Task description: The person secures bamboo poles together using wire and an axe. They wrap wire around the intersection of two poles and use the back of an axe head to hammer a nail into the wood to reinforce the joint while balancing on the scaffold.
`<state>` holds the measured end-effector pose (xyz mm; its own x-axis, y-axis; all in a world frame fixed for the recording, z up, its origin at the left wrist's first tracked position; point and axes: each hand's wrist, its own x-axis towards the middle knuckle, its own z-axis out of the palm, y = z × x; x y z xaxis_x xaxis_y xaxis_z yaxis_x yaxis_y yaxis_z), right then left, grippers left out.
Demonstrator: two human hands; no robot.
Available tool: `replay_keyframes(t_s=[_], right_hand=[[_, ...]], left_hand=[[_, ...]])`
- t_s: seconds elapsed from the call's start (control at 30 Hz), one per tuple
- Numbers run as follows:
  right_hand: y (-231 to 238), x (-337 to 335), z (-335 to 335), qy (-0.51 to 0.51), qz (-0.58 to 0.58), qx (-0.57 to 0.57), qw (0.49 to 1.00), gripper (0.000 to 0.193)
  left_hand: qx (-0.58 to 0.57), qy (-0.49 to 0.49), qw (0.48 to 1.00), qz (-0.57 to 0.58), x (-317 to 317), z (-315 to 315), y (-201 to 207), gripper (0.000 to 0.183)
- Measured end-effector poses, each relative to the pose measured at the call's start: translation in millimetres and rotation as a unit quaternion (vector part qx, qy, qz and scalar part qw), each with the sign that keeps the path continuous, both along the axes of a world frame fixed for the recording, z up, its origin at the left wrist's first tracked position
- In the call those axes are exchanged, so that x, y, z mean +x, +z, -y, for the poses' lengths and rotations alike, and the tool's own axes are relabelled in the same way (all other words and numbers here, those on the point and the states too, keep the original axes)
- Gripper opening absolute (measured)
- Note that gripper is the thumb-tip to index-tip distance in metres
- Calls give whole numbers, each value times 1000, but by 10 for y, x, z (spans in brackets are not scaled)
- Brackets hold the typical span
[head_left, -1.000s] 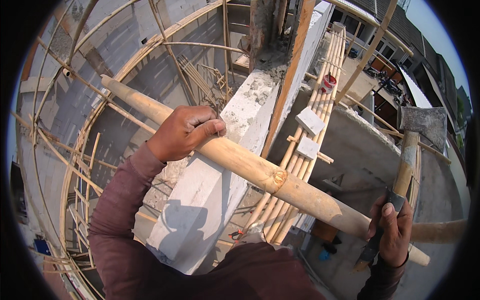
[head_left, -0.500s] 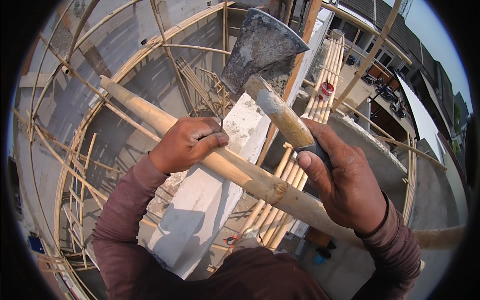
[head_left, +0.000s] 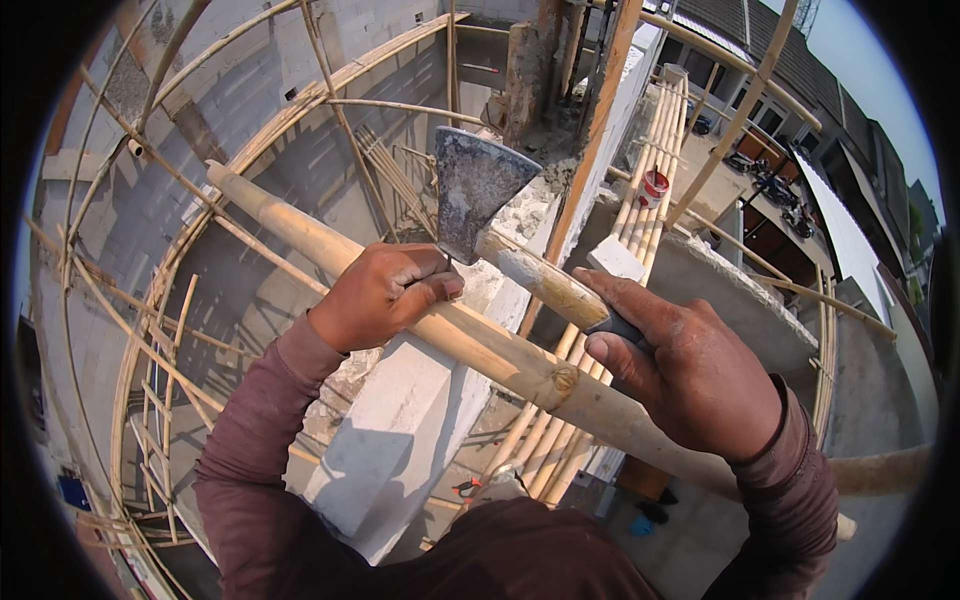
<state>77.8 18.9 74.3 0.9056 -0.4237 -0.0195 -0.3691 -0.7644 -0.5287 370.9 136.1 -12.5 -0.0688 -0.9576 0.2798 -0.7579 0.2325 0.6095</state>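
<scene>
My right hand (head_left: 690, 365) is wrapped round the dark grip of a hatchet (head_left: 483, 185). Its broad, worn grey blade flares away from me, and the back of its head is low beside my left fingertips. My left hand (head_left: 380, 295) is closed in a pinch on top of a thick bamboo pole (head_left: 480, 345), which runs slantwise from far left to near right. A thin nail stands in that pinch, now mostly hidden by the hatchet head and fingers. Below the pole lies a pale block wall (head_left: 390, 420).
Bamboo scaffolding (head_left: 290, 100) curves round the left side. Several bamboo poles (head_left: 650, 180) lie side by side on the right, with a red-and-white bucket (head_left: 653, 187) on them. An upright timber (head_left: 592, 130) stands ahead. The ground shows far below, beside the wall.
The hatchet has come down and slightly left, its head now at my left fingertips. My left hand stays at about the same place on the bamboo pole, still pinching the nail.
</scene>
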Motion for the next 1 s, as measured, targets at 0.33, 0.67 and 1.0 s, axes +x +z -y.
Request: replay_keyframes(t_s=[0.33,0.67,1.0], right_hand=[[46,112,79,-14,204,9,979,55],[442,7,26,-51,318,77,944,51],[-108,-56,201,17,43,17,999,41]], left_hand=[[-7,13,1000,-22,-17,-7,-38,20],[-18,17,999,-20,-52,-19,-44,26],[-58,3,998,8,-59,-4,-143,28]])
